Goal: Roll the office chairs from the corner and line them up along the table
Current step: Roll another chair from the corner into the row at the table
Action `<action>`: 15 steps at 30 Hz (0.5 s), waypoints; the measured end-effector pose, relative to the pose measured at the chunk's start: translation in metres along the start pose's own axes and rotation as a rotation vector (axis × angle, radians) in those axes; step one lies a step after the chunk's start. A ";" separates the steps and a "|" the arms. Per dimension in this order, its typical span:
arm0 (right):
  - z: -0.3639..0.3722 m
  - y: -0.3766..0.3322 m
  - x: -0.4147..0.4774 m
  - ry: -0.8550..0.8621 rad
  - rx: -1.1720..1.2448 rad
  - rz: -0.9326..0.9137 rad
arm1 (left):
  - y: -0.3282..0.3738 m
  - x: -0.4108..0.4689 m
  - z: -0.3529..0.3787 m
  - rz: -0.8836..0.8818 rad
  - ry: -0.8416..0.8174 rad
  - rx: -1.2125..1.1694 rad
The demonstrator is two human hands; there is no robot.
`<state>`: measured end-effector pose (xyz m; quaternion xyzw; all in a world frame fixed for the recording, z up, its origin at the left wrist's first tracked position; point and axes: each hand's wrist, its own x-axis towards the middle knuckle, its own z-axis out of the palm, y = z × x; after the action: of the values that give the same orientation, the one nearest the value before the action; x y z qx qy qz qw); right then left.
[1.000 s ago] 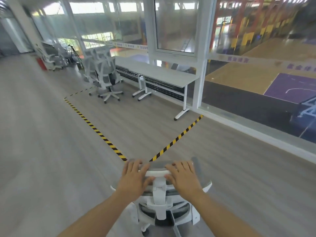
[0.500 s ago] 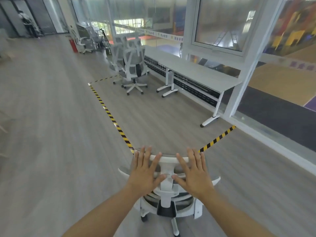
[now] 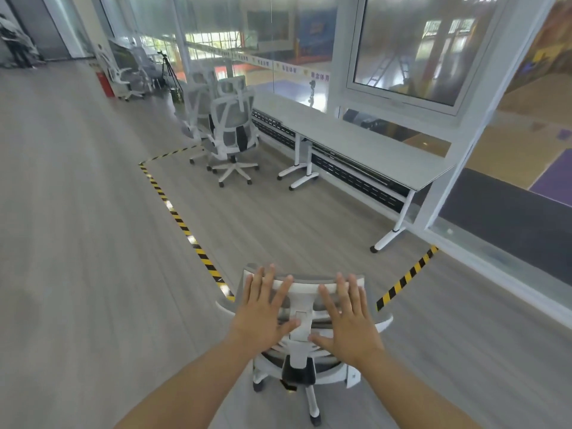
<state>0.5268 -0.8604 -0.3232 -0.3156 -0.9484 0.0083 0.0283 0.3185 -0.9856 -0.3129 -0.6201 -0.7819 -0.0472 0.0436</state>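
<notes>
Short of the long white table (image 3: pixel 356 144), at the corner of the yellow-and-black floor tape (image 3: pixel 198 249), stands a white-framed grey mesh office chair (image 3: pixel 305 335). Left hand (image 3: pixel 263 314) and right hand (image 3: pixel 348 320) lie flat on its back, fingers spread, gripping nothing. Two matching grey mesh chairs (image 3: pixel 230 128) wait beside the table's far end.
</notes>
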 end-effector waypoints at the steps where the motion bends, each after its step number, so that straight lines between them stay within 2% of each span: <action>1: 0.001 0.004 0.027 -0.011 -0.005 0.001 | -0.016 0.022 0.003 -0.005 -0.006 0.011; 15: 0.007 0.077 0.379 -0.163 -0.019 -0.090 | -0.190 0.312 0.027 -0.089 -0.131 0.074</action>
<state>0.2696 -0.5716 -0.3148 -0.2713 -0.9608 0.0234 -0.0517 0.0625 -0.7241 -0.3044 -0.5843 -0.8112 0.0206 0.0128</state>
